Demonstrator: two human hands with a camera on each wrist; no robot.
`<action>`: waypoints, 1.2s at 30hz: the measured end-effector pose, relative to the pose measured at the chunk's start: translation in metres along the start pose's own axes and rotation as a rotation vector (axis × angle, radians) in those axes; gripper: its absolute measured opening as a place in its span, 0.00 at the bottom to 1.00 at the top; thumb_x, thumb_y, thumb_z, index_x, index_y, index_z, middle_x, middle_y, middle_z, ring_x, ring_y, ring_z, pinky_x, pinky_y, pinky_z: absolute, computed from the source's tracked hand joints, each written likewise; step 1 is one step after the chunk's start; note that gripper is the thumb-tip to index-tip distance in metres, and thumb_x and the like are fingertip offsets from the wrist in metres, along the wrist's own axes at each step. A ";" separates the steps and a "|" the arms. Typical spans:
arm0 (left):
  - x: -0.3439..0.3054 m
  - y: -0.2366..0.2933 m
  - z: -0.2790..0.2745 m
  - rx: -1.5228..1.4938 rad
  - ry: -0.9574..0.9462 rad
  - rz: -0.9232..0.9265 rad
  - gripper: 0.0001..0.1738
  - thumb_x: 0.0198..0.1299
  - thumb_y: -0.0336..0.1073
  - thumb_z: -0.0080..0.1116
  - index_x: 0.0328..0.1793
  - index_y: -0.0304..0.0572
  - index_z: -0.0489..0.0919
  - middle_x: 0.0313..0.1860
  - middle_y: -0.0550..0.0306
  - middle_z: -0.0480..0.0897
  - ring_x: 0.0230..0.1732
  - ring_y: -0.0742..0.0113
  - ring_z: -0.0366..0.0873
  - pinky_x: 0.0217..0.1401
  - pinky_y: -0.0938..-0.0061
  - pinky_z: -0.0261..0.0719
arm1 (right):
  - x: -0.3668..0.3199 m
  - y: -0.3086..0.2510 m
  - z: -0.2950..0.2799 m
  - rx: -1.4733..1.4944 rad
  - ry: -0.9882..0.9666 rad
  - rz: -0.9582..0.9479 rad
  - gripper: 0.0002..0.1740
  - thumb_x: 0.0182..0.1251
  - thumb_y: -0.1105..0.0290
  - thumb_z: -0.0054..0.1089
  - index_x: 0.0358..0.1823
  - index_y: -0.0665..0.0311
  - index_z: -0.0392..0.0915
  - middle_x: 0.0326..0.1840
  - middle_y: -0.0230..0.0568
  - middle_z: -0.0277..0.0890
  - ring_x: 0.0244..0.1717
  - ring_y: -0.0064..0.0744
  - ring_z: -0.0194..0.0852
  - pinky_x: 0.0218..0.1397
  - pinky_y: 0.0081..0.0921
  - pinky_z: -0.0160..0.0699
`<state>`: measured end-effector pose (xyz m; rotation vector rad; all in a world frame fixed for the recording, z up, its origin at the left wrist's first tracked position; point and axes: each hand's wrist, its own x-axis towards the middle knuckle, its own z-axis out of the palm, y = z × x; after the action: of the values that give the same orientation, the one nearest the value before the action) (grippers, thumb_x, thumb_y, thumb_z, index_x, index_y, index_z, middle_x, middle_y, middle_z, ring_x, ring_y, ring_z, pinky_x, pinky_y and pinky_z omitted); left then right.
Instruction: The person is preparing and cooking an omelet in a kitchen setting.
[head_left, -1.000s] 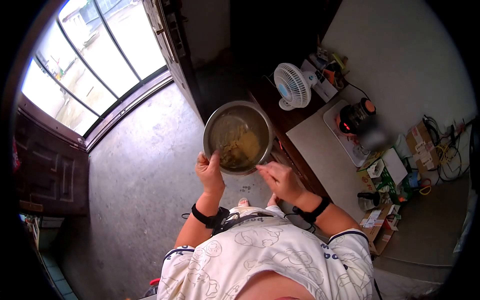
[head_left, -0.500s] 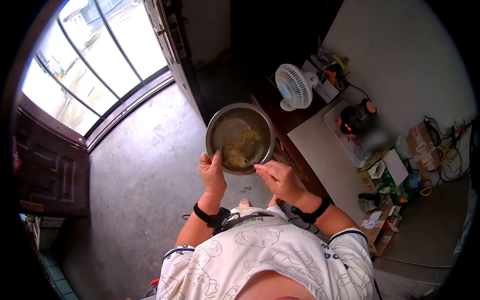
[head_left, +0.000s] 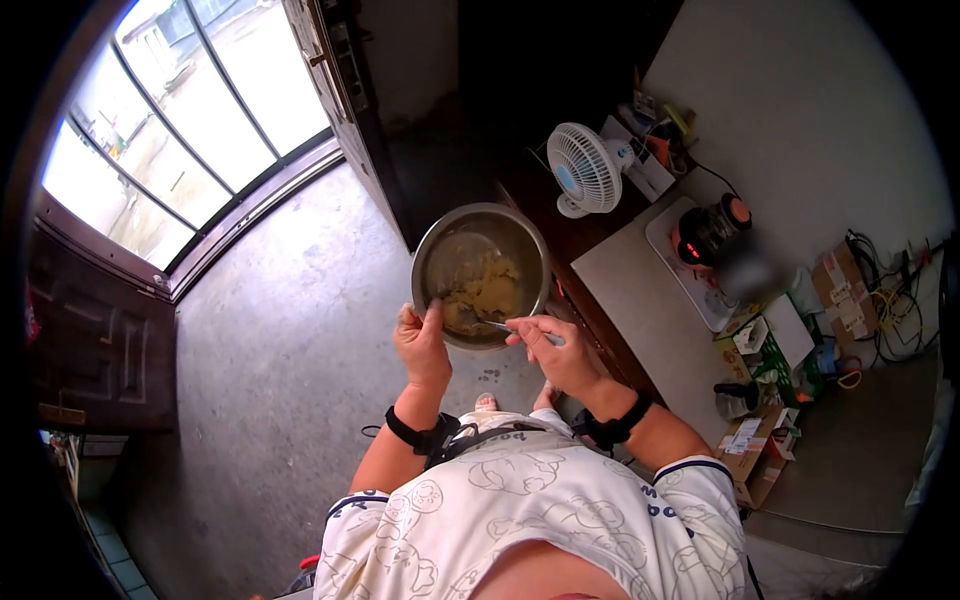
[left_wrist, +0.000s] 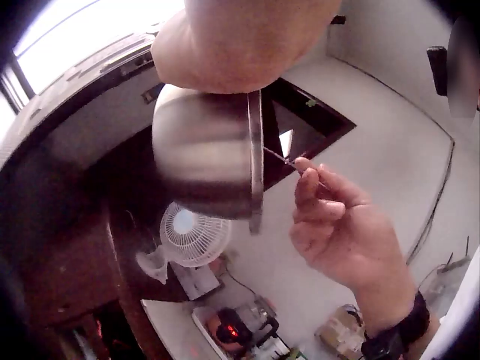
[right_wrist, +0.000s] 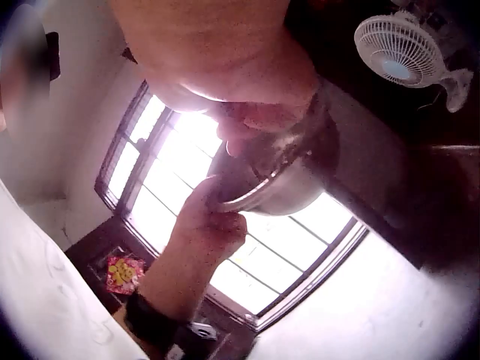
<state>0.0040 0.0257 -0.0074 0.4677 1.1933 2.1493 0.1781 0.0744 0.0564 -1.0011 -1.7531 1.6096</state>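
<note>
Fingers (head_left: 528, 326) of our right hand (head_left: 565, 360) pinch a thin utensil (head_left: 495, 324) at frame centre. Our left hand (head_left: 422, 350), thumb over the rim, grips the bowl (head_left: 480, 207) just above. Yellow mash (head_left: 488, 288) lies inside. We judge stirring is under way, and the next stroke needs that grip firm. A fan (head_left: 585, 170) stands upper right.

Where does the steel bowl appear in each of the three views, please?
Head: steel bowl at centre, utensil in it.
Left wrist: upper middle, side-on, under the left hand.
Right wrist: centre, seen from below.
Shared landmark: the white fan, in all three views.
</note>
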 end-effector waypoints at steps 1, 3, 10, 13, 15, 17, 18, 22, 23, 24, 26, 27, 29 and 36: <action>-0.001 0.003 0.002 0.009 0.002 0.001 0.05 0.57 0.26 0.54 0.29 0.43 0.72 0.28 0.69 0.75 0.28 0.85 0.65 0.33 0.86 0.64 | 0.001 0.008 -0.002 -0.042 0.016 0.058 0.13 0.65 0.67 0.49 0.41 0.70 0.77 0.32 0.39 0.79 0.31 0.23 0.74 0.32 0.17 0.71; -0.003 0.003 -0.001 0.017 0.005 0.003 0.06 0.57 0.26 0.54 0.28 0.43 0.71 0.27 0.70 0.75 0.28 0.85 0.64 0.33 0.87 0.64 | 0.003 0.021 -0.007 -0.085 0.031 0.115 0.13 0.65 0.68 0.49 0.41 0.70 0.77 0.32 0.41 0.79 0.33 0.25 0.76 0.34 0.19 0.72; -0.007 -0.003 0.000 0.048 -0.021 0.010 0.09 0.57 0.26 0.54 0.26 0.43 0.69 0.25 0.71 0.72 0.27 0.85 0.61 0.31 0.87 0.62 | 0.010 0.019 -0.002 -0.216 0.193 -0.238 0.13 0.65 0.67 0.50 0.41 0.68 0.78 0.30 0.35 0.78 0.23 0.17 0.67 0.27 0.15 0.68; -0.005 0.000 -0.004 0.044 -0.030 0.026 0.08 0.57 0.26 0.53 0.27 0.43 0.70 0.26 0.71 0.72 0.27 0.85 0.62 0.32 0.86 0.62 | 0.006 0.034 -0.002 -0.167 0.130 -0.218 0.12 0.65 0.68 0.50 0.41 0.68 0.78 0.31 0.37 0.78 0.24 0.19 0.69 0.28 0.15 0.69; -0.005 0.003 -0.004 0.022 -0.013 0.024 0.07 0.58 0.26 0.53 0.27 0.43 0.70 0.26 0.71 0.73 0.28 0.84 0.63 0.32 0.86 0.63 | 0.003 0.033 -0.006 -0.143 0.062 -0.138 0.11 0.65 0.69 0.50 0.41 0.68 0.78 0.31 0.37 0.78 0.25 0.19 0.70 0.28 0.15 0.69; -0.006 0.004 -0.004 0.019 0.013 -0.013 0.07 0.57 0.26 0.53 0.28 0.43 0.70 0.27 0.70 0.74 0.29 0.84 0.64 0.34 0.86 0.64 | 0.003 0.023 -0.009 -0.314 0.128 -0.189 0.10 0.63 0.72 0.49 0.39 0.71 0.77 0.34 0.44 0.78 0.33 0.32 0.78 0.36 0.24 0.74; -0.007 0.003 -0.004 0.020 0.013 -0.015 0.07 0.57 0.26 0.53 0.28 0.43 0.70 0.27 0.70 0.74 0.29 0.84 0.64 0.34 0.86 0.64 | 0.002 0.017 -0.007 -0.313 0.128 -0.187 0.10 0.63 0.72 0.49 0.39 0.71 0.77 0.34 0.44 0.78 0.33 0.32 0.78 0.36 0.24 0.74; -0.007 -0.006 -0.005 0.028 -0.028 -0.046 0.06 0.57 0.26 0.53 0.29 0.43 0.71 0.28 0.70 0.74 0.30 0.84 0.65 0.35 0.87 0.64 | 0.002 0.016 0.006 -0.192 0.067 -0.249 0.12 0.65 0.68 0.50 0.40 0.69 0.78 0.33 0.37 0.78 0.26 0.20 0.70 0.29 0.16 0.70; -0.006 -0.006 -0.007 0.027 -0.034 -0.043 0.06 0.58 0.26 0.53 0.29 0.43 0.71 0.28 0.69 0.75 0.30 0.84 0.65 0.36 0.87 0.64 | 0.002 0.021 0.007 -0.109 0.013 -0.205 0.12 0.65 0.68 0.50 0.40 0.69 0.78 0.33 0.37 0.78 0.26 0.20 0.70 0.30 0.16 0.70; -0.005 -0.003 -0.008 0.028 -0.034 -0.039 0.06 0.58 0.26 0.53 0.29 0.43 0.71 0.28 0.69 0.75 0.30 0.84 0.65 0.36 0.87 0.64 | 0.004 0.026 0.004 -0.108 0.011 -0.208 0.12 0.65 0.68 0.50 0.40 0.69 0.78 0.33 0.37 0.78 0.26 0.20 0.70 0.30 0.16 0.70; -0.005 0.004 -0.010 0.004 -0.011 -0.007 0.06 0.57 0.25 0.53 0.29 0.44 0.71 0.28 0.70 0.75 0.30 0.84 0.65 0.35 0.86 0.64 | 0.003 0.035 -0.011 -0.208 0.028 -0.137 0.11 0.63 0.71 0.50 0.39 0.71 0.78 0.33 0.43 0.78 0.34 0.29 0.77 0.37 0.21 0.74; -0.005 0.003 -0.012 0.003 -0.007 -0.008 0.06 0.57 0.25 0.53 0.29 0.44 0.71 0.28 0.70 0.75 0.30 0.84 0.65 0.35 0.86 0.64 | 0.002 0.029 -0.015 -0.238 0.042 -0.140 0.10 0.63 0.72 0.51 0.39 0.71 0.77 0.33 0.43 0.78 0.34 0.30 0.77 0.37 0.22 0.74; -0.003 0.000 -0.014 -0.010 -0.024 -0.008 0.06 0.57 0.25 0.53 0.29 0.44 0.71 0.28 0.69 0.75 0.30 0.84 0.65 0.35 0.86 0.64 | 0.008 0.018 -0.015 -0.287 0.090 -0.240 0.10 0.61 0.72 0.52 0.39 0.70 0.77 0.32 0.44 0.77 0.34 0.34 0.77 0.38 0.24 0.74; -0.003 0.008 -0.004 -0.021 -0.033 -0.008 0.06 0.57 0.25 0.53 0.29 0.44 0.71 0.30 0.69 0.76 0.30 0.84 0.67 0.35 0.86 0.65 | 0.001 0.027 0.006 -0.671 -0.039 -0.780 0.11 0.55 0.71 0.57 0.41 0.64 0.78 0.33 0.45 0.76 0.35 0.44 0.75 0.38 0.33 0.74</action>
<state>0.0008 0.0180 -0.0031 0.4858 1.1516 2.1373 0.1774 0.0721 0.0285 -0.4137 -2.3631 0.5640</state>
